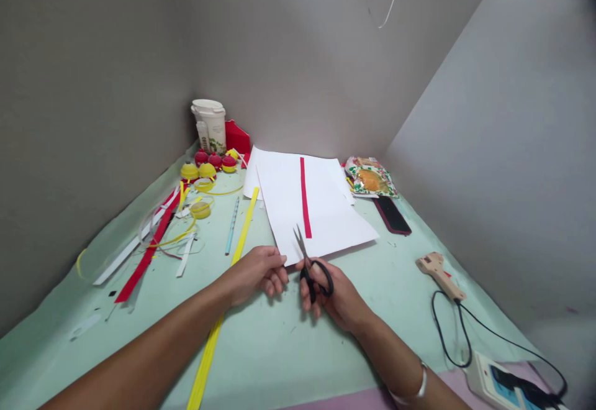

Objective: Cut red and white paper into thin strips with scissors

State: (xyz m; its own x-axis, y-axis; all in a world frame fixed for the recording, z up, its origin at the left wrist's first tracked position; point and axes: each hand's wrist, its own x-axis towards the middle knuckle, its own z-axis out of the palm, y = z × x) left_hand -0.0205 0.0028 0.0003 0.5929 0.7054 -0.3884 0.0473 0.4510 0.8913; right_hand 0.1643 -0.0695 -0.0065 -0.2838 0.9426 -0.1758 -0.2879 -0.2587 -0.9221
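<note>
My left hand [263,271] is closed, pinching the near corner of a sheet of white paper [284,205] between thumb and fingers. In my right hand [339,292] is a pair of scissors [321,278] with black handles. Their blades point away from me, slightly parted, over the sheet's near edge. A red strip [305,199] lies lengthwise on the paper, its near end just beyond the scissor tips. Beneath my left wrist runs a long yellow strip [209,351]. A patterned pencil [231,227] rests left of the sheet.
Red and white strips [151,245] and yellow ribbon lie at left. Several red and yellow round pieces [198,171] stand before a white cup [209,125]. At right are a snack packet [371,178], a phone [392,215], a corded glue gun [440,273] and a power strip [491,379].
</note>
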